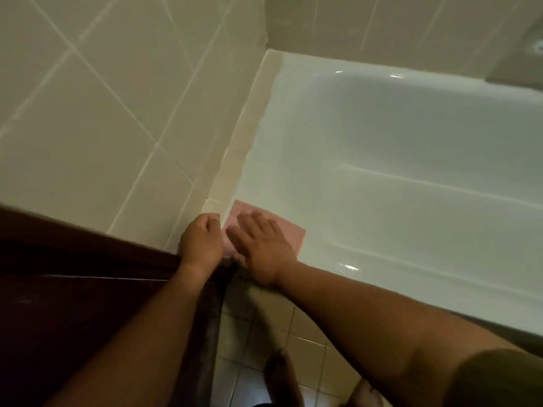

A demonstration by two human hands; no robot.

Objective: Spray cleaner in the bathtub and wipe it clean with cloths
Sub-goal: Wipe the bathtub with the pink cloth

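A pink cloth (pixel 289 235) lies flat on the near left corner of the white bathtub's rim (pixel 382 284). My right hand (pixel 261 249) presses on the cloth with straight, spread fingers. Just to its left, my left hand (pixel 201 240) is curled in a loose fist at the cloth's left edge, by the wall corner; whether it pinches the cloth is hidden. The tub's basin (pixel 411 136) stretches away to the right, glossy and wet-looking. No spray bottle is in view.
Beige tiled walls (pixel 102 113) enclose the tub at left and back. A dark wooden door or frame (pixel 73 304) stands at the lower left. The beige tiled floor (pixel 308 348) and my bare feet show below.
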